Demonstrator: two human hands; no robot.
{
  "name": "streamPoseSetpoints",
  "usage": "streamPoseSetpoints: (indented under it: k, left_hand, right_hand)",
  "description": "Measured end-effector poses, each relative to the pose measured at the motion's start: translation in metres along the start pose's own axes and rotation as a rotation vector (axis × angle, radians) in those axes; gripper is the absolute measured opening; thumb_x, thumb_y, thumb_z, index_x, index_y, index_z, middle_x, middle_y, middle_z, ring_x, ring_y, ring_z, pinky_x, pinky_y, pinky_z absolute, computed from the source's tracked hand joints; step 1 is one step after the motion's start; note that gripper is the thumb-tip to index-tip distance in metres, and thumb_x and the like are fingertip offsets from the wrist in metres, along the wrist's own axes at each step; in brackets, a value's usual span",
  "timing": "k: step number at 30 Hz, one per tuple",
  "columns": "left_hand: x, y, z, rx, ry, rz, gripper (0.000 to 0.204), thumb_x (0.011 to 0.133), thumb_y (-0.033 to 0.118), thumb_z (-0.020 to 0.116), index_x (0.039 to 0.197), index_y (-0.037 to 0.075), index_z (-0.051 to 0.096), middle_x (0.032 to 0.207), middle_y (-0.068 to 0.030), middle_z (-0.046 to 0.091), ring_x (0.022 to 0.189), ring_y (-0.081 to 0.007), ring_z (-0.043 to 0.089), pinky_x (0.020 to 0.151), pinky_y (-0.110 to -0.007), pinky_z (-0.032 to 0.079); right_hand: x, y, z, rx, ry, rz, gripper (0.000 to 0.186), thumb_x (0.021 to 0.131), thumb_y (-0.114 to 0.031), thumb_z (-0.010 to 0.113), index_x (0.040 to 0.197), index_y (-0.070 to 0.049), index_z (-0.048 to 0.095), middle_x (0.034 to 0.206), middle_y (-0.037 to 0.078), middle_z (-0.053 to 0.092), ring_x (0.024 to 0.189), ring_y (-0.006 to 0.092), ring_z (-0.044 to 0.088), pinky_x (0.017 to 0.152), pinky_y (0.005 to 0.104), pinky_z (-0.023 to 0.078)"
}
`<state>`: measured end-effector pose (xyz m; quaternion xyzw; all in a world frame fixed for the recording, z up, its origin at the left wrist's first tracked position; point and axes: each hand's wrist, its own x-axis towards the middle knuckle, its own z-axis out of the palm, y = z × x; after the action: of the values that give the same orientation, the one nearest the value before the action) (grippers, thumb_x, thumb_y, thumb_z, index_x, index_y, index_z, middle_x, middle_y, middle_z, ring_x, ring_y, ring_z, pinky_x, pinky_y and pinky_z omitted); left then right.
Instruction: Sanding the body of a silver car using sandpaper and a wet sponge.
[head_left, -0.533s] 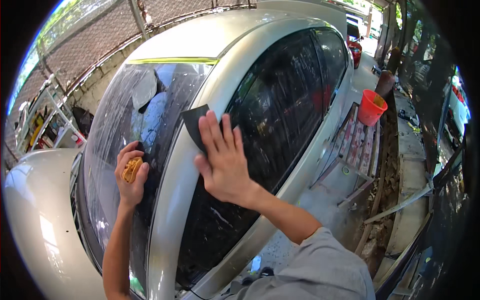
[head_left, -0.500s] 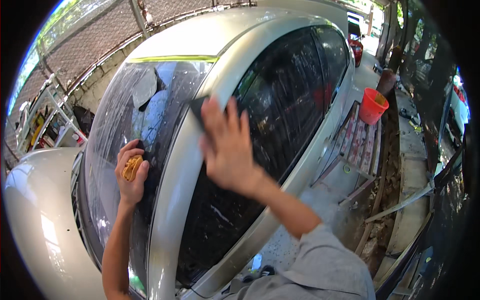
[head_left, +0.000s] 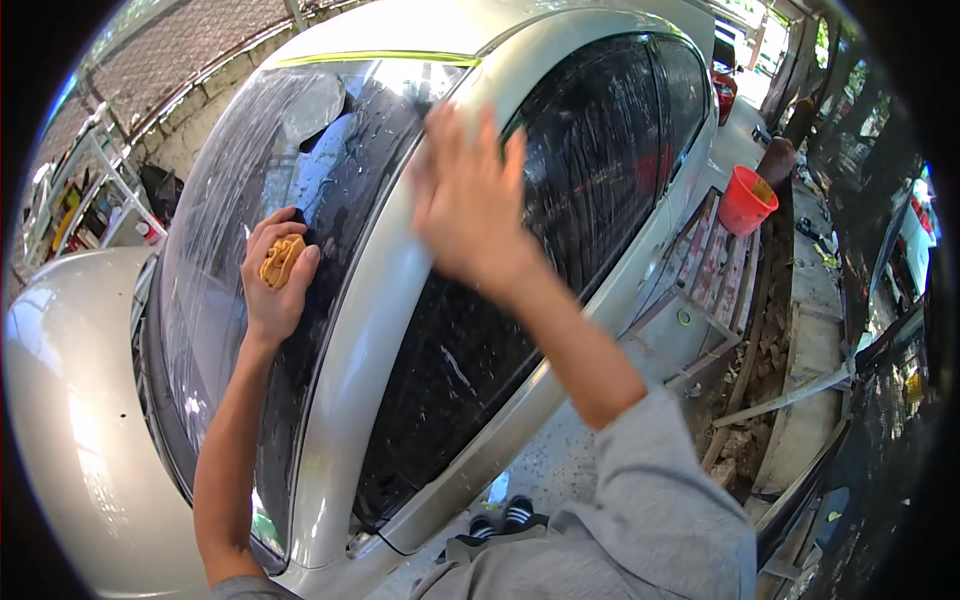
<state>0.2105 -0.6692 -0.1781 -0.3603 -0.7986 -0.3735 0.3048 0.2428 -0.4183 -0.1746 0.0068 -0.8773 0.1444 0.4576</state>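
Note:
My left hand [head_left: 277, 290] is closed round a crumpled yellow-orange sponge [head_left: 281, 262], against the wet, streaked windshield [head_left: 215, 290]. On the car's pale front pillar [head_left: 375, 290], near its top, my right hand [head_left: 470, 195] lies with its fingers spread and blurred by motion. The dark grey sheet, like sandpaper, that showed beneath its fingers a moment ago is hidden under that hand now. Beside the right wrist is the dark, wet side window [head_left: 590, 150]. A yellow-green tape strip [head_left: 375, 57] runs along the windshield's top edge.
The pale rounded hood [head_left: 70, 400] fills the lower left. A metal rack [head_left: 95, 190] with bottles stands by a wall and mesh fence at the far left. To the right, a red bucket [head_left: 747, 200] sits on a slatted bench [head_left: 705, 255]. Slippered feet [head_left: 500, 517] show below.
My right hand has slid slightly up along the pillar, and the dark sheet has gone out of sight beneath it. The left hand keeps its grip, and the view has shifted a little.

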Motion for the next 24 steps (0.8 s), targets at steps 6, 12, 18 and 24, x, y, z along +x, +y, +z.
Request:
streamPoseSetpoints:
  k: [6, 12, 18, 24]
  left_hand:
    - [0.008, -0.003, 0.007, -0.030, -0.011, 0.032, 0.028, 0.083, 0.019, 0.071, 0.101, -0.001, 0.066, 0.122, -0.0212, 0.061, 0.114, -0.0329, 0.057, 0.102, -0.041, 0.040]
    - [0.002, -0.010, 0.000, -0.007, -0.005, 0.008, 0.027, 0.084, 0.019, 0.069, 0.100, -0.001, 0.066, 0.122, -0.0212, 0.062, 0.114, -0.0328, 0.057, 0.102, -0.041, 0.039]
    - [0.006, -0.013, 0.002, 0.014, -0.004, 0.029, 0.025, 0.084, 0.017, 0.068, 0.100, -0.002, 0.066, 0.124, -0.0214, 0.061, 0.118, -0.0330, 0.056, 0.104, -0.041, 0.038]
    - [0.007, -0.010, 0.004, -0.013, -0.028, 0.009, 0.025, 0.083, 0.017, 0.067, 0.101, -0.002, 0.066, 0.125, -0.0206, 0.061, 0.118, -0.0329, 0.056, 0.106, -0.042, 0.037]
  right_hand:
    - [0.064, 0.056, -0.020, 0.055, -0.153, 0.183, 0.061, 0.105, -0.040, 0.028, 0.154, -0.004, 0.023, 0.162, 0.015, 0.022, 0.149, 0.0430, 0.015, 0.120, 0.0584, 0.008]
    - [-0.090, -0.068, -0.002, 0.295, -0.011, 0.231, 0.073, 0.100, -0.038, 0.040, 0.157, 0.000, 0.015, 0.162, 0.022, 0.018, 0.147, 0.0476, 0.017, 0.116, 0.0617, 0.014]
    - [-0.070, -0.038, 0.011, 0.405, 0.089, 0.194, 0.068, 0.102, -0.035, 0.040, 0.156, -0.001, 0.016, 0.161, 0.023, 0.018, 0.148, 0.0423, 0.019, 0.118, 0.0565, 0.017]
    - [0.008, 0.041, 0.006, 0.340, 0.105, 0.210, 0.064, 0.103, -0.037, 0.037, 0.156, -0.006, 0.022, 0.163, 0.016, 0.020, 0.149, 0.0390, 0.020, 0.119, 0.0558, 0.016]
